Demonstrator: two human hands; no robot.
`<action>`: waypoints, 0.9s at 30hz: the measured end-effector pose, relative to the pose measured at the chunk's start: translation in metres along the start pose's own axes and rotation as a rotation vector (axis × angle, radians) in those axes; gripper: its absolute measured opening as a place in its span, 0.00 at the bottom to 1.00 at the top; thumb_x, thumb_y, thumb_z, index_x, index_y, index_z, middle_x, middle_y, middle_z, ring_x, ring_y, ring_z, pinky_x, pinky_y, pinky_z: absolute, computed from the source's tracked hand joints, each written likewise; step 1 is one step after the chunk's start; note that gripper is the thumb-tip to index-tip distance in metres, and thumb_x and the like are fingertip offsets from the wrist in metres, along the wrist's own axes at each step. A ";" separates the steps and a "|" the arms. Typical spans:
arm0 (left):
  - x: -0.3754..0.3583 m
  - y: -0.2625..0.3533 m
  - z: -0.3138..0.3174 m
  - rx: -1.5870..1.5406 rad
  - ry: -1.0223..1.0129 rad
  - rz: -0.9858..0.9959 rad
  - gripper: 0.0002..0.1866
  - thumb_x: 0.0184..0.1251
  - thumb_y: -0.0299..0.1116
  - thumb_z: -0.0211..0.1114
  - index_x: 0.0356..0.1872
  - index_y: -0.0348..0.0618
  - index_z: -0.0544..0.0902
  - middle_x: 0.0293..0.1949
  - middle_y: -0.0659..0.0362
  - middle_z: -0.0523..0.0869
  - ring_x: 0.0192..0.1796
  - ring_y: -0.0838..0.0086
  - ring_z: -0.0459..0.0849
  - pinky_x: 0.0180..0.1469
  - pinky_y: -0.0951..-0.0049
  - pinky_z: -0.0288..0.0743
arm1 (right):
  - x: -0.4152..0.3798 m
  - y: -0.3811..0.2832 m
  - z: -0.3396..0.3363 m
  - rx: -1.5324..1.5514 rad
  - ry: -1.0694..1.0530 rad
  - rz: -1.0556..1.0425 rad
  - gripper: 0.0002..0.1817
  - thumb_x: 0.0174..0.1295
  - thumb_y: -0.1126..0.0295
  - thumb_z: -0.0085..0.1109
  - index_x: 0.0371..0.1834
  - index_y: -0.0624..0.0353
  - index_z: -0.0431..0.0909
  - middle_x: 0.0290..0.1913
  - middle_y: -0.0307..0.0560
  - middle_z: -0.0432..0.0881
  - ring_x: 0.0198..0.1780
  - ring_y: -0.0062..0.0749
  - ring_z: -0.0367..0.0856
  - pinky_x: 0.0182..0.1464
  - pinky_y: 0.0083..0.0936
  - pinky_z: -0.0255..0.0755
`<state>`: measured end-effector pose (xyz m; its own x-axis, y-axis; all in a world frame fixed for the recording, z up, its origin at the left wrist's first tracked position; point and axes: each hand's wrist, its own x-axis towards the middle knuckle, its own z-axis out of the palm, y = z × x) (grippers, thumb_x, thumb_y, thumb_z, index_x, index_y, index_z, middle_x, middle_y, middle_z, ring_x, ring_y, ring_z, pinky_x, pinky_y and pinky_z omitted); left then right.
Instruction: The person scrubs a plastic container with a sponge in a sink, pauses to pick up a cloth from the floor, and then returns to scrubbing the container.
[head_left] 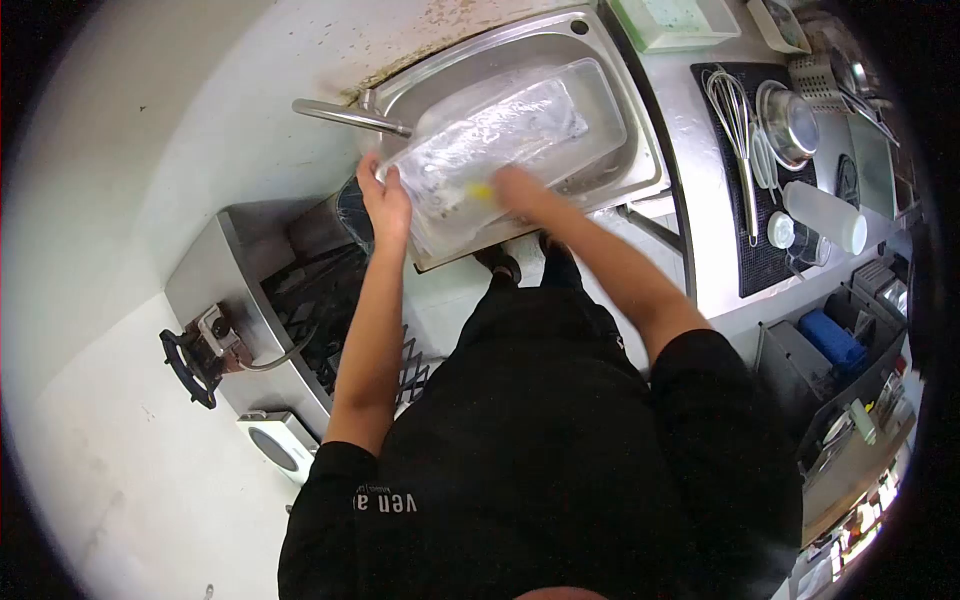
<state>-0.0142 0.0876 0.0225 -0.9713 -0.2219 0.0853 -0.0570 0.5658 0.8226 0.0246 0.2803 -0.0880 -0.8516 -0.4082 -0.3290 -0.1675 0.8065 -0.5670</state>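
A long translucent plastic container (600,105) lies tilted in the steel sink (645,170), its near left end resting over the sink's front edge. My left hand (388,205) grips that end, with the thumb and fingers closed at the rim. Inside the container, my right hand (522,193) is smeared by motion and presses a yellow sponge (481,190) against the wet, shiny surface. Only a blurred edge of the sponge shows beside the fingers. The faucet (350,117) reaches over the sink's left side, close to the container.
On the right counter, a black mat (748,275) bears a whisk (740,150), a steel pot (790,125) and a white plastic bottle (825,217). A green-tinted container (675,25) stands behind the sink's right corner. Grey bins (790,365) sit below; a steel stove unit (210,270) is at left.
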 end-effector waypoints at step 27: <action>-0.033 -0.057 0.003 0.084 -0.188 -0.292 0.21 0.50 0.26 0.54 0.49 0.35 0.69 0.44 0.45 0.77 0.48 0.56 0.77 0.52 0.67 0.66 | 0.056 0.031 0.051 -0.617 0.707 -0.141 0.09 0.49 0.68 0.51 0.32 0.58 0.77 0.30 0.48 0.79 0.37 0.39 0.77 0.40 0.36 0.71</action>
<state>0.0200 0.0649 -0.0287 -0.9361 -0.2385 -0.2584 -0.3502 0.5653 0.7468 -0.0031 0.2602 -0.1628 -0.8733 -0.3281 0.3601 -0.3522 0.9359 -0.0013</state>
